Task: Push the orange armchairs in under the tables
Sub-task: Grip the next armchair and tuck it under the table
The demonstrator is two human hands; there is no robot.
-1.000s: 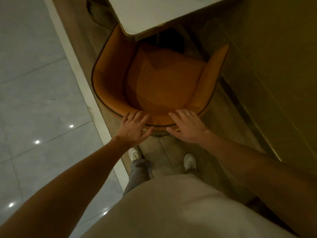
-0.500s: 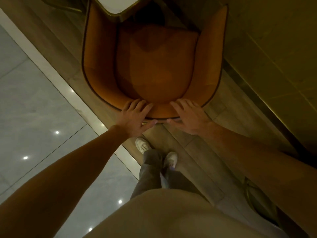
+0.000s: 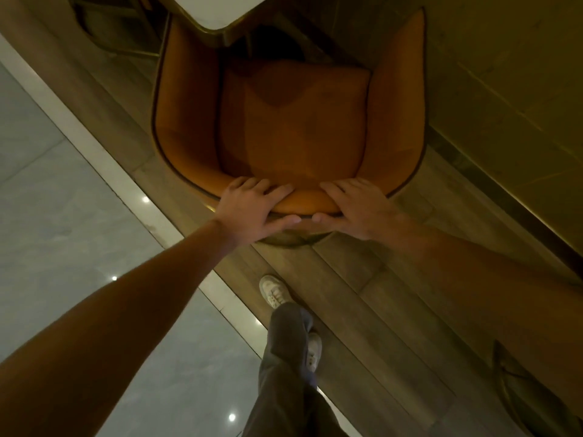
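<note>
An orange armchair [image 3: 293, 121] with a curved shell back stands on the wooden floor in front of me. Its front end sits below the corner of a white table top [image 3: 217, 11] with a gold rim. My left hand [image 3: 252, 209] grips the top of the backrest, fingers over the inside and thumb on the outside. My right hand [image 3: 356, 209] holds the same rim just to the right, in the same way. The two thumbs nearly meet behind the backrest.
A yellowish wall [image 3: 504, 105] runs close along the chair's right side. A pale strip [image 3: 104, 159] separates the wood floor from grey tiles [image 3: 56, 231] on the left. My feet [image 3: 274, 291] stand behind the chair. A dark chair frame [image 3: 533, 402] shows at bottom right.
The armchair has slid forward, further below the table corner, with both hands staying on the backrest. I have stepped after it, and my arms are stretched out more.
</note>
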